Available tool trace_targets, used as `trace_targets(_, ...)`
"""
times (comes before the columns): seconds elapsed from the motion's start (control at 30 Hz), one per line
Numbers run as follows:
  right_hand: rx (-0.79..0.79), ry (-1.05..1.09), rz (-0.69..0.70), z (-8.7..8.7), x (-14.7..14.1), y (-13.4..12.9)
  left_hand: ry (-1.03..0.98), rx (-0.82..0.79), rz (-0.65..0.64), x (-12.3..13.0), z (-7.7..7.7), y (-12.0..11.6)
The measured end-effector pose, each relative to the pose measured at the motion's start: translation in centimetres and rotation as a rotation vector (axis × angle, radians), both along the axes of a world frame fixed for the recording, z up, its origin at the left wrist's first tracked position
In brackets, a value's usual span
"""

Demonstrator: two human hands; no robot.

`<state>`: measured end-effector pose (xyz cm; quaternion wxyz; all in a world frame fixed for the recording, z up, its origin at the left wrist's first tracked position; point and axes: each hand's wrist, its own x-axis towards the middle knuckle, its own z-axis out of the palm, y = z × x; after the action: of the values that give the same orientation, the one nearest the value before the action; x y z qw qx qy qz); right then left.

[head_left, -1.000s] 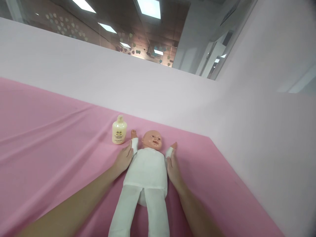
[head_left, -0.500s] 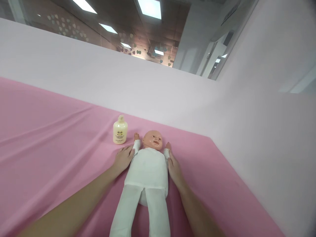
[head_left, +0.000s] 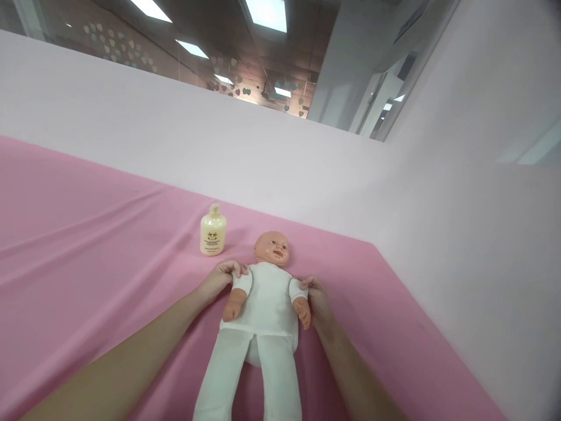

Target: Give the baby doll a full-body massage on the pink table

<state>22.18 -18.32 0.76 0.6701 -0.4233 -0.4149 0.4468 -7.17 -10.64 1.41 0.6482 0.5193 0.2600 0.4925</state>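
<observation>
A baby doll point(head_left: 269, 298) in a white cloth body lies on its back, its head toward the wall and its legs toward me. My left hand point(head_left: 221, 278) has its fingers closed on the sleeve of the doll's arm at the left, near the shoulder. On the other side, my right hand point(head_left: 318, 298) grips the sleeve of the doll's other arm in the same way. Both doll arms point down along its body. A pale yellow pump bottle point(head_left: 213, 233) stands upright beyond my left hand, apart from it.
Pink cloth point(head_left: 109, 234) with a few folds covers the surface under the doll. A white wall point(head_left: 284, 164) rises behind it and along the right. Above is a window point(head_left: 197, 58) with ceiling lights showing in it.
The doll's arms have swung from pointing up beside its head to pointing down along its body. My hands have gone from lying along the arms to gripping the sleeves.
</observation>
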Motion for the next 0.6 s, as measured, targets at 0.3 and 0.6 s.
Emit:
trace_targets(0.3, -0.036, -0.036, -0.097, 1.4, -1.0, -0.9, 0.125, 0.07, 0.108, 0.1, 1.3, -1.5)
trace_targets(0.6, -0.023, -0.478, -0.289, 2.0, -1.5, -1.7, 0.501, 0.343, 0.421, 0.2, 1.1, -1.5)
